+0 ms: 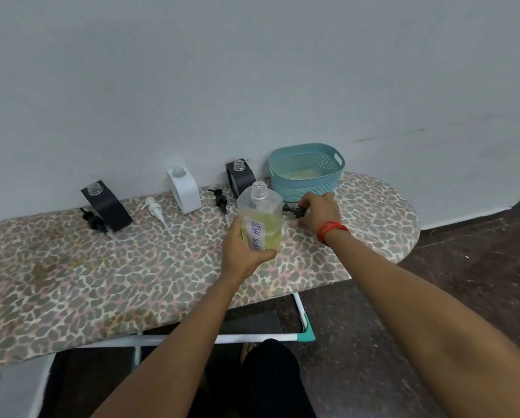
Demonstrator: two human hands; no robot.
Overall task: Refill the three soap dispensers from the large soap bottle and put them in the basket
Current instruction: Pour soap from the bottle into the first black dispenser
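Barely begun: left hand (243, 250) grips the large soap bottle (263, 220), right hand (319, 210) a black pump (295, 210); three uncapped dispensers (184, 191) stand outside the basket (307, 179).

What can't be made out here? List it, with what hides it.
Head view only.
Covered by the right hand: most of the black pump.
Behind the large soap bottle: the lower body of the rightmost black dispenser.
Under the left hand: the label end.
Too blurred: the pale patch inside the basket.
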